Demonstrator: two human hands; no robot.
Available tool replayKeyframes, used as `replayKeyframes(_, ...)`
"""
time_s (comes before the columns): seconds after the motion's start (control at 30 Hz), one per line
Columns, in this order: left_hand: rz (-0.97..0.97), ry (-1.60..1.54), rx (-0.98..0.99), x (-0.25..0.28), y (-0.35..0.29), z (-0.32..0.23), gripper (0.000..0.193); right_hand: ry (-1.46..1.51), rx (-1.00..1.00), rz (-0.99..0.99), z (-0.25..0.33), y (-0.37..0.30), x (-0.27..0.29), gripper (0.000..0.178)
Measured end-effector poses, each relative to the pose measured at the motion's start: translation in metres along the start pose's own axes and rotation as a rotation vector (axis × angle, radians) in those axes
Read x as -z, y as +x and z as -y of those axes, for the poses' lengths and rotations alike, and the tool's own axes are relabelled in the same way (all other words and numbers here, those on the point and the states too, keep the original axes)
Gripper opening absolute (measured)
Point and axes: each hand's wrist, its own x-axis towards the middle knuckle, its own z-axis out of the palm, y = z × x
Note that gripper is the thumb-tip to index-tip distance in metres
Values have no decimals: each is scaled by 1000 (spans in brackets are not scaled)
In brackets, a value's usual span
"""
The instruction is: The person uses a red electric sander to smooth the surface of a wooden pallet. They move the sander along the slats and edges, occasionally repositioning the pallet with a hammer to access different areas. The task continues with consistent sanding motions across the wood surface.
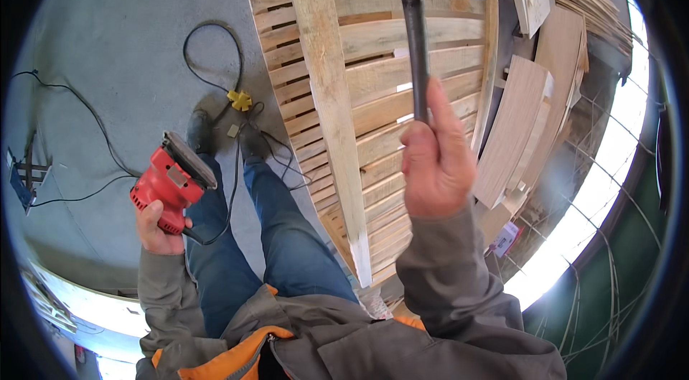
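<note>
My right hand (439,157) grips a claw hammer (415,43) by its dark handle, head up and claw pointing right, above a slatted wooden panel (402,57). Closed round a red electric sander (166,186), my left hand (159,231) holds it over the floor beside my legs. The sander's dark sanding pad faces up and to the right. From its lower end a black cord (233,197) loops down and runs toward the floor.
A yellow multi-way plug adapter (240,100) lies on the grey concrete floor (129,28) by my shoes, among black cords. A long plank (326,64) crosses the panel. Wooden boards (513,129) are stacked at the right, near wire mesh (603,186) and a bright opening.
</note>
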Motion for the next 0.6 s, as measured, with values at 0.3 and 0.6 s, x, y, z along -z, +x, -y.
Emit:
replayKeyframes(0.3, 55, 14, -6, 4, 4, -4, 69, -110, 7, 140, -4, -23, 5, 53)
replayKeyframes(0.6, 52, 18, -41, -12, 9, -9, 70, -143, -23, 150, -41, -57, -46, 51)
